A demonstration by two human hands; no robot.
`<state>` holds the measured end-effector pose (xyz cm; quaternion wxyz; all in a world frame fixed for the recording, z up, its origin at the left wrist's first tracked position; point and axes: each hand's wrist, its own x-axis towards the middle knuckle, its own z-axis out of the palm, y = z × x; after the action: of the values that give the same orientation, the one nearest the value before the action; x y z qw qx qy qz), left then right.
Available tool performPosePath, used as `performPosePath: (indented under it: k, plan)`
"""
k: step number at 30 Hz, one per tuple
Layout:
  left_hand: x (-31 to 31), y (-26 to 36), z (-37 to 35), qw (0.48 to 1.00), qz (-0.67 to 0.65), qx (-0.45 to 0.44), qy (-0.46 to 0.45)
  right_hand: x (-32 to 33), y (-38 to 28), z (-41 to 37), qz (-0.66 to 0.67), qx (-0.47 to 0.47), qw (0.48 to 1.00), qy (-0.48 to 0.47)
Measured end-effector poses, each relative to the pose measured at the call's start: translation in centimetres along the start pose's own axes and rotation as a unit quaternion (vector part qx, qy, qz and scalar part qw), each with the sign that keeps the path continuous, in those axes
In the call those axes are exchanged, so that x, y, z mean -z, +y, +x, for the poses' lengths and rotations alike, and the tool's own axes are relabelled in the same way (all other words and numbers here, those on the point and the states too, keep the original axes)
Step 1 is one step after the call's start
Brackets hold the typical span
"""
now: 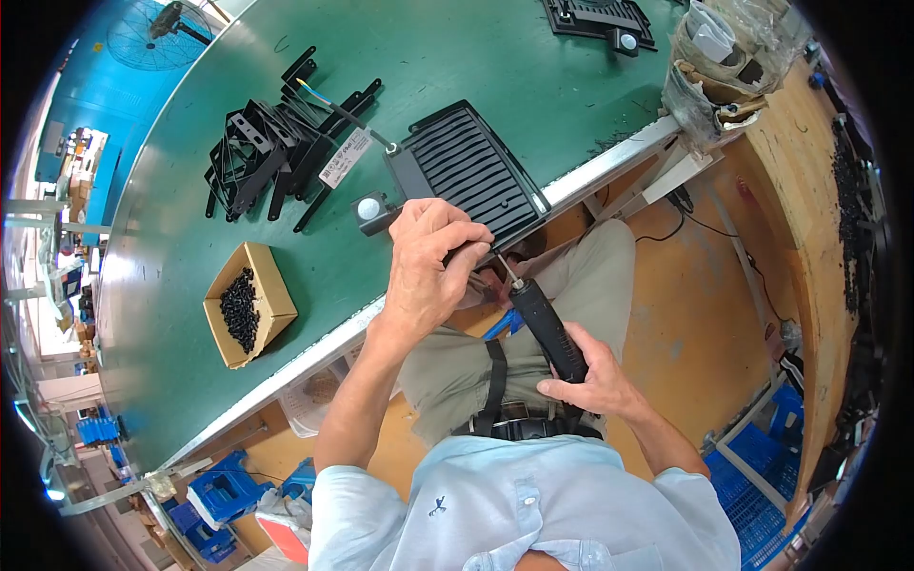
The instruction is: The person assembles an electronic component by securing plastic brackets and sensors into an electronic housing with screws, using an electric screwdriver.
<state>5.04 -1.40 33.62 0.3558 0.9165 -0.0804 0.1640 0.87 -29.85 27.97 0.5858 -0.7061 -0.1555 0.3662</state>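
My right hand point(595, 376) grips a black electric screwdriver point(549, 331), its bit pointing up and away towards the table edge. Close to the bit's tip, my left hand point(428, 262) is closed in a pinch; what its fingers hold is too small or hidden to make out. Just beyond lies a black finned floodlight point(466, 167) at the table's edge, with a sensor having a white dome point(370, 208) on its near left side. A short cable point(333, 105) with bare coloured wires and a white label point(345, 158) extend from the lamp.
Black metal brackets point(271, 152) lie in a pile on the green table point(333, 257). A cardboard box point(276, 295) of small black screws point(240, 309) stands at left. Another floodlight point(600, 21) sits at the far edge, beside a plastic-wrapped container point(719, 76).
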Motion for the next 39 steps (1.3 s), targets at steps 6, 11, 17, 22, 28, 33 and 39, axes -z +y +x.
performPosePath:
  k: [6, 11, 17, 22, 28, 33, 39]
  plan:
    - [-0.8, 0.3, -0.4, 0.999, 0.018, -0.004, 0.035, -0.1, -1.0, -0.1, -0.047, 0.006, 0.999, 0.014]
    - [-1.5, -1.1, -1.6, 0.995, 0.01, -0.06, 0.079, -0.5, -0.7, -0.1, 0.133, -0.044, 0.989, -0.041]
    - [-1.6, -2.0, -2.7, 0.989, 0.015, -0.112, 0.095, -0.6, -0.2, 0.3, 0.026, -0.016, 0.999, -0.016]
    - [-0.3, 0.1, -2.8, 0.997, -0.009, -0.028, 0.07, -0.4, -1.0, 0.4, -0.004, -0.019, 1.0, -0.008]
    - [0.3, -0.1, -3.6, 0.987, 0.154, -0.045, 0.005, -0.1, -0.5, 0.6, -0.033, -0.006, 0.999, 0.001]
    - [0.4, -1.0, -4.0, 0.994, 0.106, -0.029, 0.028, 0.0, -1.5, 0.7, -0.052, -0.01, 0.999, 0.005]
    - [-0.8, -1.4, -3.9, 0.99, 0.113, -0.079, 0.042, 0.0, -2.2, 0.7, -0.077, -0.013, 0.997, 0.006]
